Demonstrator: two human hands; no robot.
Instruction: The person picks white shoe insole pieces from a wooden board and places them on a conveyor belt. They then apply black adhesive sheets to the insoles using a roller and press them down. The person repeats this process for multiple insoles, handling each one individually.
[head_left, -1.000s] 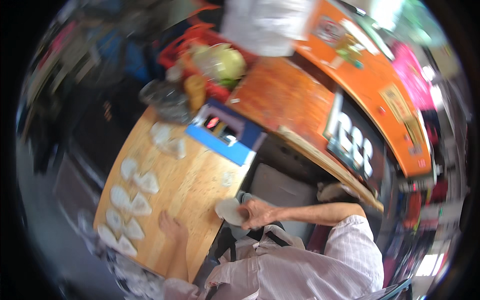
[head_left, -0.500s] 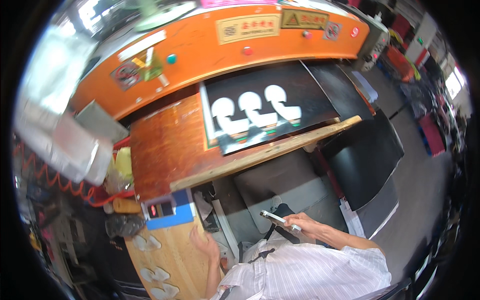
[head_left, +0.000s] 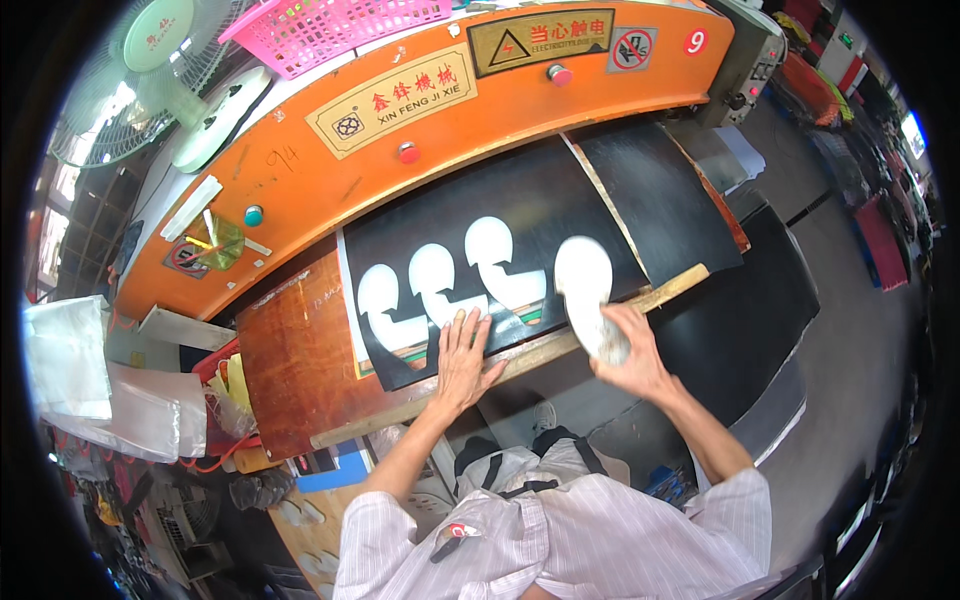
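My right hand (head_left: 636, 352) grips the lower end of a white sole-shaped piece (head_left: 584, 280), its rounded top pointing away from me over the right part of a black sheet (head_left: 530, 195). Fingers outstretched, my left hand (head_left: 463, 362) lies at the sheet's front edge and touches the lower part of the middle white hook-shaped piece (head_left: 432, 270). Two more such pieces lie on the sheet: a left one (head_left: 379, 290) and a right one (head_left: 489, 243), each with a round head and a foot bent to the right.
A wooden bar (head_left: 540, 352) runs along the front of the reddish-brown board (head_left: 290, 350). Beyond rises an orange machine (head_left: 340, 190) with buttons, topped by a pink basket (head_left: 340, 35) and a fan (head_left: 160, 40). A small wooden table (head_left: 320, 530) with white pieces stands lower left.
My left hand has moved from above the small table to the black sheet. My right hand has risen from near my lap to the sheet, holding the white piece. The view has shifted.
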